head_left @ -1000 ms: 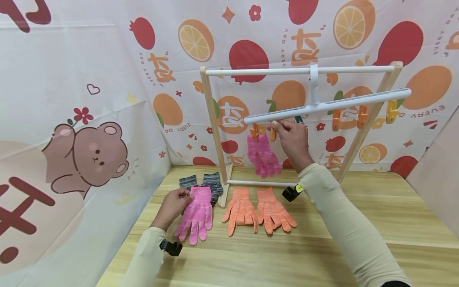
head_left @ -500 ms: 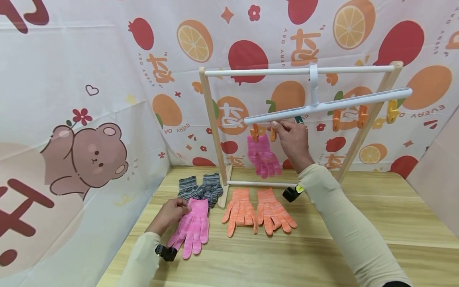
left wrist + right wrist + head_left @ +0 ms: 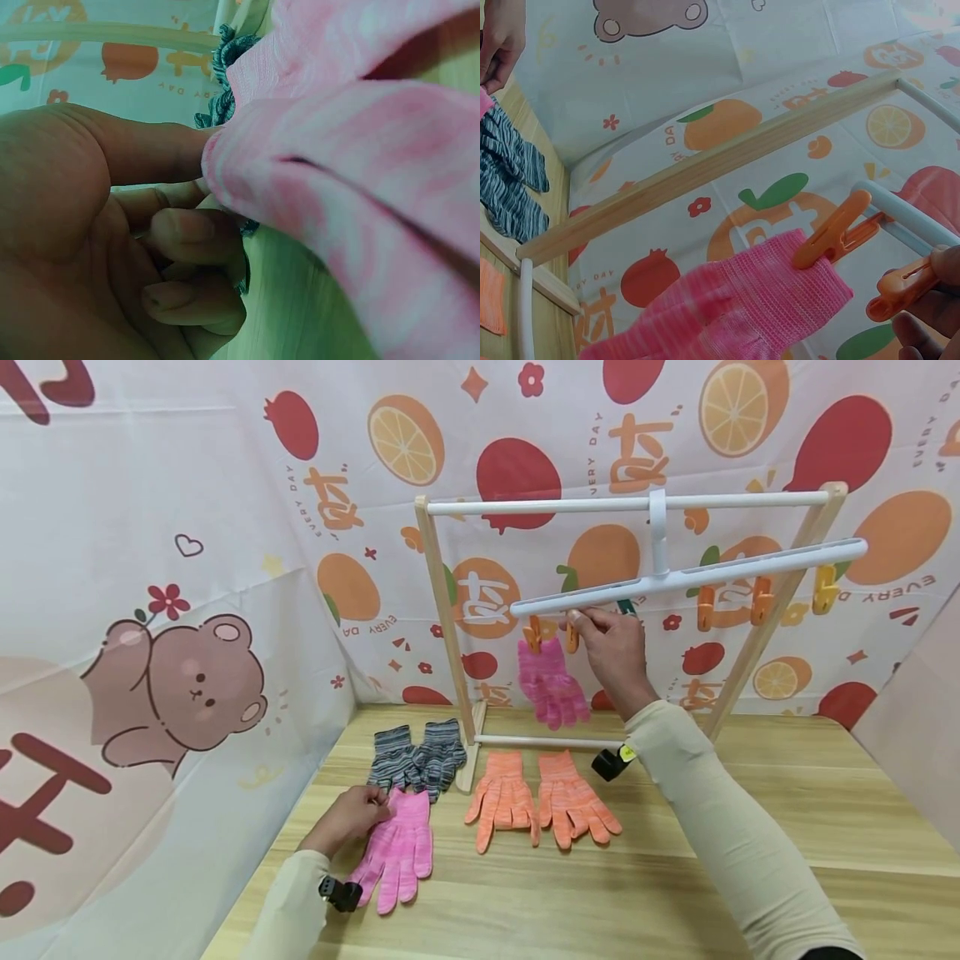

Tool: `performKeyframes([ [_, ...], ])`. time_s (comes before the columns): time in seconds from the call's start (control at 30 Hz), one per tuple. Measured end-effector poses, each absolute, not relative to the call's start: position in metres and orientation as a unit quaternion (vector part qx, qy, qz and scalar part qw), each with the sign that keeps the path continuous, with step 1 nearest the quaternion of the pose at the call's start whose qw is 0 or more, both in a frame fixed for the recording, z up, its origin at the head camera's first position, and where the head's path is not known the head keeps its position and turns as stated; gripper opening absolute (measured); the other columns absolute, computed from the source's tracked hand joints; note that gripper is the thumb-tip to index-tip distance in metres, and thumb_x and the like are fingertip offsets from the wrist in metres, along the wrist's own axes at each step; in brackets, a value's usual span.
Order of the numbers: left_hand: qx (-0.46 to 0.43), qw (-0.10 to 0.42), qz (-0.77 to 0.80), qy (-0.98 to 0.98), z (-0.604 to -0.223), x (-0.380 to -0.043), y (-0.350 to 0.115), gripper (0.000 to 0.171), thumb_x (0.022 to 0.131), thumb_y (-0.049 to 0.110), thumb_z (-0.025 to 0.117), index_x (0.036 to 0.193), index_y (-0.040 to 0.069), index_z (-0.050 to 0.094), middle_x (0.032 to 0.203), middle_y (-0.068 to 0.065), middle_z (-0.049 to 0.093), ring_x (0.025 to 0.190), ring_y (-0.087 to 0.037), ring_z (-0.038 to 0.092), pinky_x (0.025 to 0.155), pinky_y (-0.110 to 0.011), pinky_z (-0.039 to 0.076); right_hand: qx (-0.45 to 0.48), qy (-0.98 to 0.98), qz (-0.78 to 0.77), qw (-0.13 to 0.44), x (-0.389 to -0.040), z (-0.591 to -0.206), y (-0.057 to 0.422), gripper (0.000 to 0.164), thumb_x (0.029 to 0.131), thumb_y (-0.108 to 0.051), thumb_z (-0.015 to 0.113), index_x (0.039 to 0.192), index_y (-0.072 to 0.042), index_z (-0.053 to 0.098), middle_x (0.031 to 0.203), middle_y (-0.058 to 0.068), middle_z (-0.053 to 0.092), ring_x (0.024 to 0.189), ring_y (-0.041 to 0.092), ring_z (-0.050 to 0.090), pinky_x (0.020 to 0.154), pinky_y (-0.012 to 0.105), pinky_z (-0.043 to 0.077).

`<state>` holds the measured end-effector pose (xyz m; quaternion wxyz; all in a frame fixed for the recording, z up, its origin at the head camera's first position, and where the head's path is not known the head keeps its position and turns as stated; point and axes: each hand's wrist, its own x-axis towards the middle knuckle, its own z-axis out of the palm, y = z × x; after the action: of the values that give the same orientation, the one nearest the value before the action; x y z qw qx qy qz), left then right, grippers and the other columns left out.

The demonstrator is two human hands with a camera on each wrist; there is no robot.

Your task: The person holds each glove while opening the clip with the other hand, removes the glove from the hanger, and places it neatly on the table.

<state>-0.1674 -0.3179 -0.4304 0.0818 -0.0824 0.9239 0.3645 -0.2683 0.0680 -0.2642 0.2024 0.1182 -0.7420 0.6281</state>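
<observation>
My left hand (image 3: 352,817) pinches a pink glove (image 3: 397,852) near its cuff, low over the table. In the left wrist view, thumb and fingertips hold a fold of the pink knit (image 3: 300,172). My right hand (image 3: 615,652) is up at the left half of the white hanger (image 3: 585,599). Its thumb and fingers grip an orange clip (image 3: 907,285) under the bar. Beside that, another orange clip (image 3: 836,232) bites the cuff of a second pink glove (image 3: 742,300), which hangs down. The fingers behind the gripped clip are partly hidden.
The hanger hooks over the white rail (image 3: 540,510) of a wooden rack (image 3: 450,618), tilted with its left end lower. Orange gloves (image 3: 501,802) and grey striped gloves (image 3: 438,756) lie on the table (image 3: 600,902). More clips (image 3: 761,602) hang at the hanger's right.
My left hand has drawn the pink glove toward the table's front left, away from the grey striped gloves, uncovering more of them. My right hand stays at the clip.
</observation>
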Motion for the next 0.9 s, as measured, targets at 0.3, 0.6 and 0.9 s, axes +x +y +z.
performKeyframes([
  [0.3,-0.056,0.089,0.312,0.944,-0.429,-0.164,-0.321,0.009,0.09,0.012,0.069,0.089,0.004,0.064,0.079,-0.005,0.056,0.068,-0.018,0.051,0.061,-0.031,0.042,0.116,-0.737,0.635,0.2,-0.268,-0.265,0.068,0.032,0.1,-0.029,0.066,0.123,-0.008,0.075,0.103,0.008,0.076,0.097,0.02,0.058,0.069,0.027,0.041],
  [0.6,-0.042,0.056,0.23,0.971,-0.412,-0.17,-0.316,0.016,0.095,0.018,0.061,0.091,0.004,0.067,0.08,-0.005,0.061,0.069,-0.021,0.053,0.06,-0.035,0.043,0.125,-0.743,0.629,0.191,-0.269,-0.265,0.069,0.033,0.101,-0.03,0.065,0.124,-0.007,0.074,0.108,0.007,0.076,0.101,0.017,0.059,0.073,0.026,0.046],
  [0.9,0.035,-0.025,0.25,0.967,-0.365,-0.199,-0.253,0.023,0.104,0.029,0.06,0.11,0.009,0.069,0.09,-0.004,0.068,0.073,-0.019,0.062,0.066,-0.04,0.051,0.14,-0.756,0.619,0.162,-0.268,-0.262,0.068,0.042,0.098,-0.033,0.069,0.132,-0.008,0.068,0.119,0.009,0.072,0.104,0.016,0.061,0.083,0.028,0.048],
])
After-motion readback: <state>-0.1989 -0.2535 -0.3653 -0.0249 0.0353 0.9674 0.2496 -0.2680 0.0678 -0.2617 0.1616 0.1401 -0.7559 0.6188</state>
